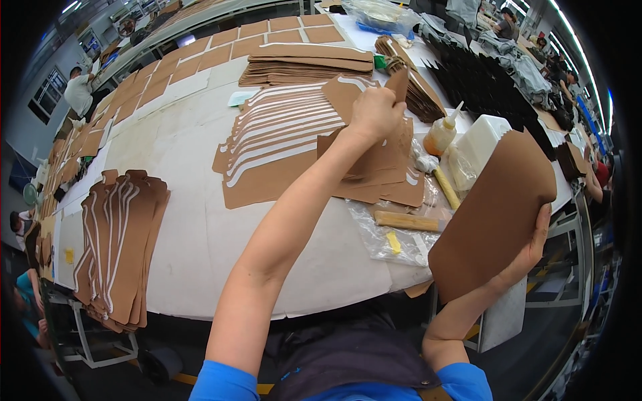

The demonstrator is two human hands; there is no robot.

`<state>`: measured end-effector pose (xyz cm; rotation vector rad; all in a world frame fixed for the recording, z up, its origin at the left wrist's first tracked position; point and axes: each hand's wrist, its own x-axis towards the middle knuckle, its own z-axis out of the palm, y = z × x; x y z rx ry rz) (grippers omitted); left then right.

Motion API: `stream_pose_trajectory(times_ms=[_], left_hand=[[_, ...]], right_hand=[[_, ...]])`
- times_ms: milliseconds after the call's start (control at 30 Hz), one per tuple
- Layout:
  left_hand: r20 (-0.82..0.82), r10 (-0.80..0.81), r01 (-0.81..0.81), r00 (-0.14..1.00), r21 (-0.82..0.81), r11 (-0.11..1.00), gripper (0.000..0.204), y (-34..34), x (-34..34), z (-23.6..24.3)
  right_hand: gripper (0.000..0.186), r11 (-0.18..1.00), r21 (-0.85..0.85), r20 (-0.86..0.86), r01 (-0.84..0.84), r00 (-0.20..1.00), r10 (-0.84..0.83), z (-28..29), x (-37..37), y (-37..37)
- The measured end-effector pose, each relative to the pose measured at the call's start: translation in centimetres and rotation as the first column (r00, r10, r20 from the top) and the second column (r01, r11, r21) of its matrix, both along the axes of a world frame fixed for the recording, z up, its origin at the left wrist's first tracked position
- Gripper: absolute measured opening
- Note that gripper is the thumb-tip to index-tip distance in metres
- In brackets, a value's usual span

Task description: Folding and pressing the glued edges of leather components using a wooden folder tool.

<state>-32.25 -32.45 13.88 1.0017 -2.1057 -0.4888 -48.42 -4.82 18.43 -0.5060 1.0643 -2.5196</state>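
Observation:
My left hand is closed in a fist over the fanned-out row of brown panels, whose edges carry white strips. A narrow piece of brown sheet sticks up from that fist; the rest of it is hidden. Under my left wrist lie more loose brown pieces, overlapping one another. At the right, my right hand grips a large brown panel by its right edge and holds it up off the table, with the thumb along the edge and the other fingers hidden behind.
A stack of brown panels sits behind the row. More white-edged panels overhang the table's left front. A glue bottle, a white container, a wooden handle and clear plastic stand or lie at right. Black pieces lie beyond.

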Motion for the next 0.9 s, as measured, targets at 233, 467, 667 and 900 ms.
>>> stream_pose_trajectory(times_ms=[233,467,667,900], left_hand=[[-0.451,0.251,0.055,0.857,0.563,0.825,0.028,-4.0,7.6,-0.6],[-0.538,0.669,-0.178,0.513,0.695,0.696,0.028,-4.4,19.3,-9.4],[-0.573,0.143,0.434,0.807,0.74,0.514,0.074,5.9,18.5,-8.7],[-0.617,0.154,0.593,0.772,0.785,0.176,0.123,15.4,37.8,-8.4]], right_hand=[[0.035,1.0,0.016,-0.024,0.005,1.0,-0.004,-0.5,0.4,0.5],[0.042,0.998,0.04,0.059,-0.041,0.998,0.038,1.7,5.9,0.1],[0.044,0.948,0.255,-0.56,0.19,0.828,-0.015,-2.4,11.4,2.0],[0.033,0.575,0.404,-0.885,-0.712,-0.146,0.442,-9.8,25.7,-3.3]])
